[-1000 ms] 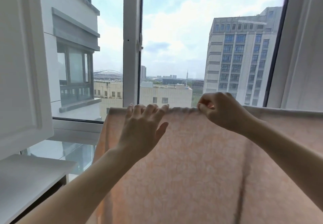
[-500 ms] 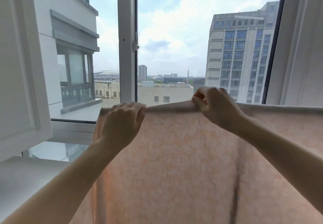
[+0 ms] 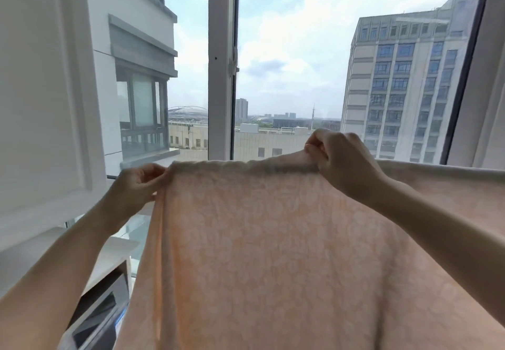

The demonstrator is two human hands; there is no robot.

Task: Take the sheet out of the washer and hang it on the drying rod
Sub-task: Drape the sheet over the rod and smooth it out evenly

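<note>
The drying rod [image 3: 112, 177] carried the load; only a short dark stub of it showed, just left of my left hand [image 3: 136, 185]. Everything to the right of that stub was hidden under the peach sheet [image 3: 273, 240], which lay folded over the rod and hung straight down from it. My left hand pinched the sheet's corner at the rod. My right hand [image 3: 344, 158] pinched the fold farther right, lifting it slightly above the rod line.

You face a tall window [image 3: 287, 62] with a white mullion [image 3: 220, 62]; daylight, cloudy sky and a grey high-rise [image 3: 404, 84] beyond. A white cabinet door [image 3: 41, 90] stands left.
</note>
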